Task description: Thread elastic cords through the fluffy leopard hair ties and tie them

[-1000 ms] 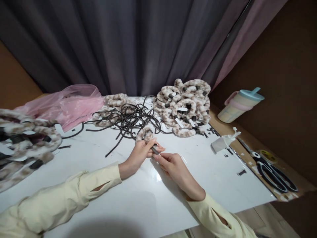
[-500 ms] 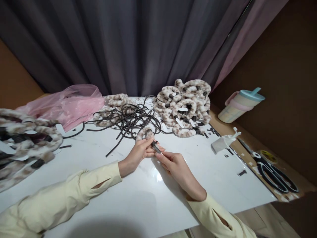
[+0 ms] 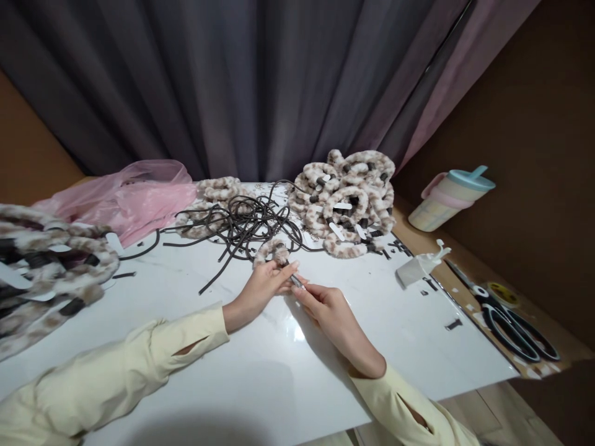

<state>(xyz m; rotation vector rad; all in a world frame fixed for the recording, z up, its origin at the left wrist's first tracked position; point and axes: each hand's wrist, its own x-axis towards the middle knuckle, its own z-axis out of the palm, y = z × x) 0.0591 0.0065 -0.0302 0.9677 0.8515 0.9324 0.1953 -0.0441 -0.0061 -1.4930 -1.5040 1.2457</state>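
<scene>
A small fluffy, brown-spotted white ring (image 3: 267, 249) is held at its near side by my left hand (image 3: 258, 291), whose fingers are closed with the thumb on top. From there a short dark grey strip or tube (image 3: 296, 280) runs toward my right hand (image 3: 330, 313). My right thumb and fingertips pinch its near end. How the strip joins the ring is hidden by my left thumb and fingers. Just behind the ring lies a tangle of dark cords (image 3: 253, 223) on the white table (image 3: 288, 371).
Heaps of similar fluffy rings lie at the back right (image 3: 346, 204) and far left (image 3: 60, 260). A pink plastic bag (image 3: 139, 192) sits behind. Along the right edge are a lidded cup (image 3: 444, 198), a small white bottle (image 3: 413, 271), black-handled scissors (image 3: 511, 328) and a yellow tape roll (image 3: 502, 294).
My left thumb has slid forward over the dark strip, covering more of it near the ring. My right hand keeps its pinch in nearly the same place.
</scene>
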